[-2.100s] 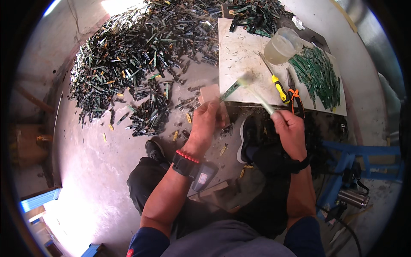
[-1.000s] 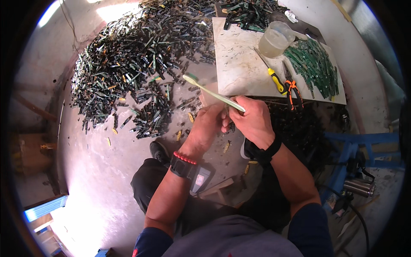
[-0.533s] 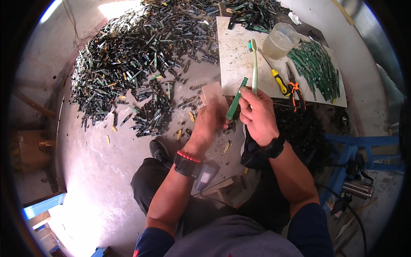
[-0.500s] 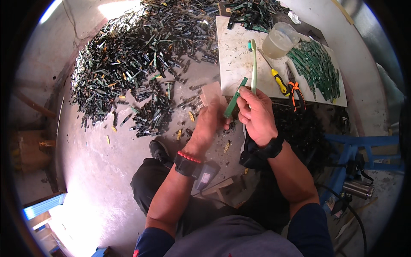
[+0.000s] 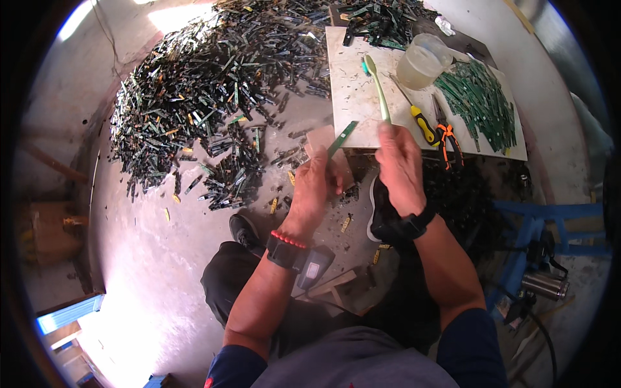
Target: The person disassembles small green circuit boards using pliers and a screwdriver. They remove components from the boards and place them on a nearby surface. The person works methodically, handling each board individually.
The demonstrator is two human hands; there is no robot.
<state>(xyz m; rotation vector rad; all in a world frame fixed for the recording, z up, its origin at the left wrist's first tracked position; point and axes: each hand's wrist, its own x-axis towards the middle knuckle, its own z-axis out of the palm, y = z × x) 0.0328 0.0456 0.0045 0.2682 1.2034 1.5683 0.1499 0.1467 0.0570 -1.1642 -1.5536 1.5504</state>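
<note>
Between the fingers of my left hand [image 5: 312, 182] is a thin green circuit board strip [image 5: 343, 138], its free end tilted up to the right. My right hand [image 5: 400, 165] grips a pale green toothbrush [image 5: 379, 90] by the handle, with its bristled head up over the white board [image 5: 354, 87]. Strip and brush are apart. Just beyond my left hand a light brown block [image 5: 321, 138] is partly hidden by it. To the right of the brush lie a yellow-handled screwdriver [image 5: 422, 124] and pliers with orange-black handles [image 5: 447, 137].
A large heap of dark strips [image 5: 187, 84] covers the floor ahead and left. On the white board stand a clear jug of cloudy liquid [image 5: 422, 63] and a pile of green strips [image 5: 480, 103]. A blue metal frame [image 5: 517, 249] and a steel flask [image 5: 544, 284] are at right.
The green strip, earlier at my right fingers, is now in my left hand alone. My right hand has moved slightly right, and the toothbrush's head has tipped left.
</note>
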